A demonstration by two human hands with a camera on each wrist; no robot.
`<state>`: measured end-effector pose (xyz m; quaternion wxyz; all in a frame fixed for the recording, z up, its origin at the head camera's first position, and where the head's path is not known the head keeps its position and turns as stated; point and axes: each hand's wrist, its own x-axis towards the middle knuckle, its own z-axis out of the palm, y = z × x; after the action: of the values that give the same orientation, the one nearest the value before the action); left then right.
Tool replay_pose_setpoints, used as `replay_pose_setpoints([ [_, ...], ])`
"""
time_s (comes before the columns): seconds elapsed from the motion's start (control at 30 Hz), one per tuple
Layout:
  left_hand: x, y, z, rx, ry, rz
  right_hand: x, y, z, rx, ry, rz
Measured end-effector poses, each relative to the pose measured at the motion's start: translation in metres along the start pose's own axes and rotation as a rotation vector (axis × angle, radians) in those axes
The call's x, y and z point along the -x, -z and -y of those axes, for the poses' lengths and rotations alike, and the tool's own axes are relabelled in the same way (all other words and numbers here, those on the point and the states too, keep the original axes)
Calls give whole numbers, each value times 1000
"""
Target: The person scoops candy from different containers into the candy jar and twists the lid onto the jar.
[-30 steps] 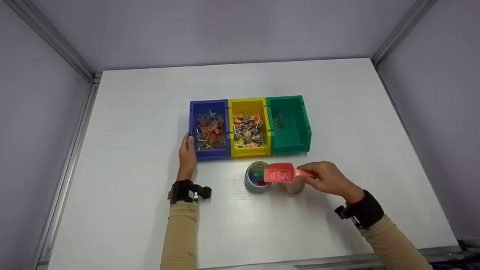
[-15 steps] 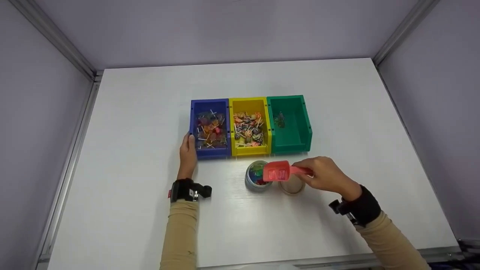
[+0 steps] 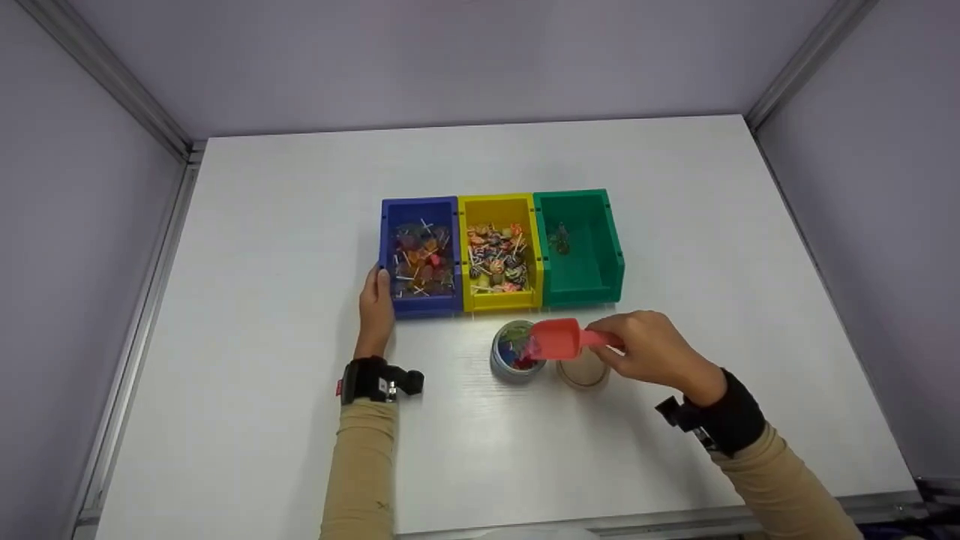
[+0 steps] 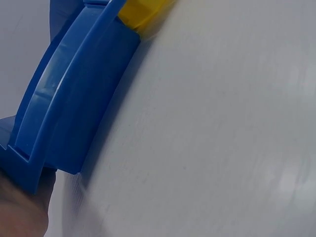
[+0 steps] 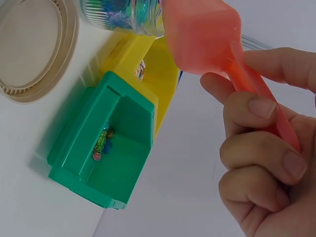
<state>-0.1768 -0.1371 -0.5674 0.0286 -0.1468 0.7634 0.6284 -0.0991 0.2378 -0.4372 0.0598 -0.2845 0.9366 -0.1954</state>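
Observation:
My right hand [image 3: 649,349] grips the handle of a small coral-pink scoop [image 3: 556,339], fingers curled round it in the right wrist view. The scoop tilts over the right side of an open glass jar [image 3: 508,373] of colourful wrapped candies. Pink candy [image 3: 534,348] shows at the scoop's front lip, above the jar mouth. My left hand [image 3: 375,307] rests along the left side of the blue bin [image 3: 424,306], near its front corner. Only part of that hand shows in the left wrist view, and most of its fingers are hidden.
The yellow bin [image 3: 501,301] holds many lollipops, as does the blue one. In the green bin [image 3: 589,277] lie a few small candies. A round beige lid [image 3: 583,373] lies on the white table [image 3: 465,465], right of the jar. Walls [image 3: 480,67] surround the table.
The scoop has shifted slightly left and then tipped toward the jar; the pink candies inside it have slid to its front lip. My left hand stays at the blue bin.

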Motion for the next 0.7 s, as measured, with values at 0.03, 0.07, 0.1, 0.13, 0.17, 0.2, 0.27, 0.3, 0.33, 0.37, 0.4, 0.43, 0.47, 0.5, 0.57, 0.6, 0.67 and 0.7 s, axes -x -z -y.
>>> replay_pose_setpoints([
  [0.03, 0, 0, 0, -1, 3, 0, 1, 1, 0, 4, -4, -4],
  [0.07, 0, 0, 0, -3, 7, 1, 1, 2, 0, 6, -10, -5],
  [0.1, 0, 0, 0, -4, 11, 2, 2, 3, -1, 7, -17, -6],
  [0.13, -1, 0, 0, -6, 15, 4, 3, 4, -1, 10, -24, -9],
  [0.17, -1, -1, 0, -8, 19, 5, 4, 5, -2, 12, -32, -11],
  [0.2, -1, -1, 0, -12, 23, 6, 5, 5, -2, 17, -39, -14],
  [0.27, -2, 0, 1, -23, 25, 9, 7, 7, -4, 19, -53, -19],
  [0.3, -2, 0, 1, -26, 26, 6, 8, 7, -4, 20, -58, -22],
  [0.33, -2, 0, 1, -30, 27, 6, 8, 8, -5, 22, -61, -24],
  [0.37, -3, 0, 1, -33, 28, 6, 9, 8, -5, 21, -63, -23],
  [0.4, -3, 0, 1, -32, 28, 7, 9, 8, -6, 17, -66, -20],
  [0.43, -3, 1, 2, -31, 26, 5, 9, 8, -6, 13, -68, -16],
  [0.47, -3, 1, 2, -31, 26, 4, 9, 7, -6, 8, -69, -9],
  [0.5, -3, 1, 2, -29, 24, -1, 9, 7, -6, 3, -71, -3],
  [0.57, -3, 1, 2, -28, 15, -8, 9, 5, -7, -10, -75, 9],
  [0.6, -3, 1, 3, -27, 12, -10, 9, 5, -7, -18, -77, 14],
  [0.67, -3, 0, 3, -30, 3, -16, 10, 4, -8, -31, -81, 19],
  [0.7, -3, -1, 4, -29, 0, -18, 10, 4, -9, -38, -85, 18],
])
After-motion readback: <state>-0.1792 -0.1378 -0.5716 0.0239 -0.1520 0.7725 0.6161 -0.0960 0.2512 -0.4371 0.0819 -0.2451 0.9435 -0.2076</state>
